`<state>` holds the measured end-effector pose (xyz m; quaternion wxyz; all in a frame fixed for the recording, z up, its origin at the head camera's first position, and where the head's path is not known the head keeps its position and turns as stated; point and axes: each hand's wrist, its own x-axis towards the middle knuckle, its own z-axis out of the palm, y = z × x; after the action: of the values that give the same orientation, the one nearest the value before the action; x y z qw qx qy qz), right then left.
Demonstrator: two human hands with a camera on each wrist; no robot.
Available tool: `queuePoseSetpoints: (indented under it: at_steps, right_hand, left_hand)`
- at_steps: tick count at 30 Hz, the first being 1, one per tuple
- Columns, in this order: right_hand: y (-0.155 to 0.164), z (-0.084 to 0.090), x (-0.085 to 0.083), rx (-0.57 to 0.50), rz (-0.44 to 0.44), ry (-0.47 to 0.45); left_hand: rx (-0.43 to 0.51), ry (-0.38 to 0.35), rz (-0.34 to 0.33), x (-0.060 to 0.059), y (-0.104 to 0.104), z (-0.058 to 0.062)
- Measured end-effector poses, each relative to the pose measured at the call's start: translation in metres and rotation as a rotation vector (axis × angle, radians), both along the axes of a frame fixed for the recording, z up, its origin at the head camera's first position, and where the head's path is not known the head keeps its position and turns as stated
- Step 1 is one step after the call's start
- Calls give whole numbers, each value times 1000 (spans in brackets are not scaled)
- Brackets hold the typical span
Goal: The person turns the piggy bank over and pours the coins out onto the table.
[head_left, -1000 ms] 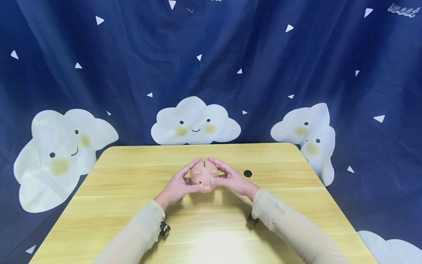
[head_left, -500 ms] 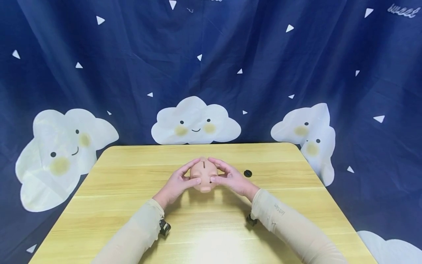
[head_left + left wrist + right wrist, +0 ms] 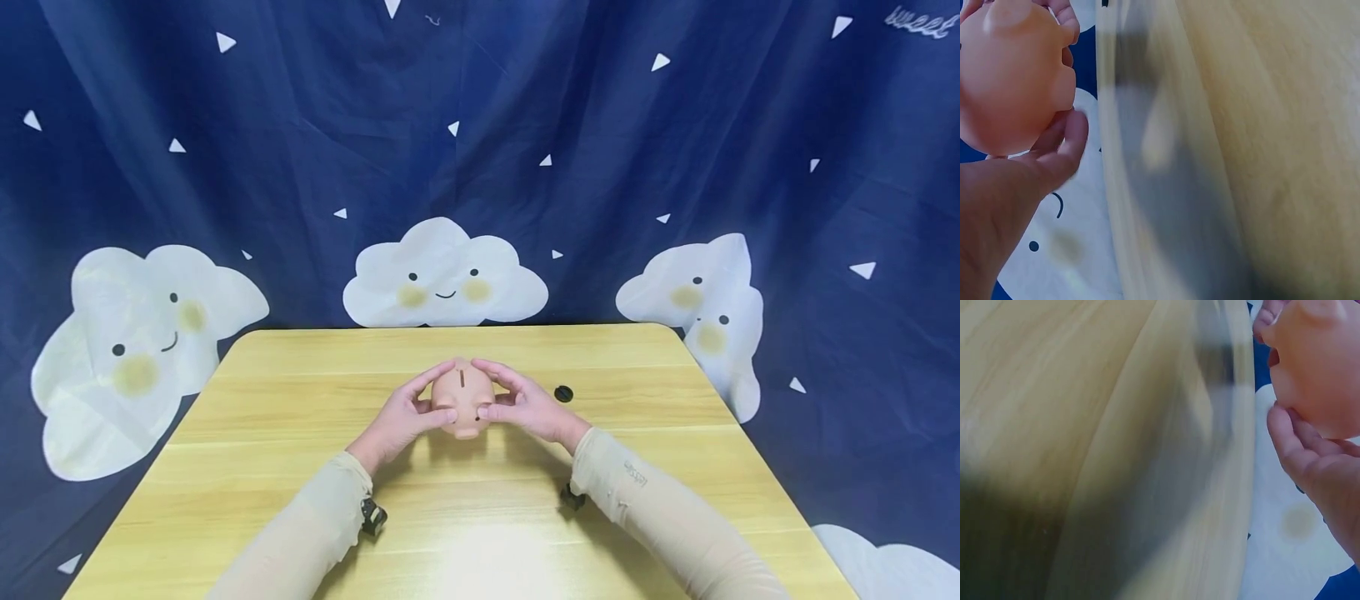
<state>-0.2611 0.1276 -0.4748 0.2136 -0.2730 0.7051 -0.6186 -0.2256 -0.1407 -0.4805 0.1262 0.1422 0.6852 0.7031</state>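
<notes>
A small pink piggy bank (image 3: 463, 397) with a coin slot on top is held just above the middle of the wooden table (image 3: 300, 467). My left hand (image 3: 408, 414) grips its left side, thumb on the front and fingers curled over the back. My right hand (image 3: 521, 403) grips its right side the same way. In the left wrist view the piggy bank (image 3: 1013, 75) fills the upper left corner, cupped by my left hand (image 3: 1047, 150). The right wrist view shows the piggy bank (image 3: 1319, 369) at the upper right, my right hand (image 3: 1300, 450) curled under it.
A small black round object (image 3: 563, 394) lies on the table just right of my right hand. A dark blue curtain (image 3: 480, 150) printed with white clouds hangs behind the table and round its sides.
The piggy bank has turned slightly in my hands and my left thumb has shifted on its front. Both hands stay in the same place.
</notes>
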Motion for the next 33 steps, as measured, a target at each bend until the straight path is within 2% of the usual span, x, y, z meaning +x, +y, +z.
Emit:
queuePoseSetpoints:
  at_steps: [8,17,21,28,33]
  right_hand:
    - [1,0,-2,-22,49,-28]
    - [2,-3,-4,-4,37,-29]
    - [2,-5,-4,14,31,-27]
    - [1,-9,-4,-8,25,-101]
    - [0,-11,-3,-16,17,-113]
  left_hand:
    - [41,-43,-16,-1,0,-3]
    - [29,-45,6,-2,1,-4]
    - [47,-61,-7,-2,1,-4]
    - [47,-67,-41,-2,-3,-8]
    - [46,-81,-45,-1,-5,-11]
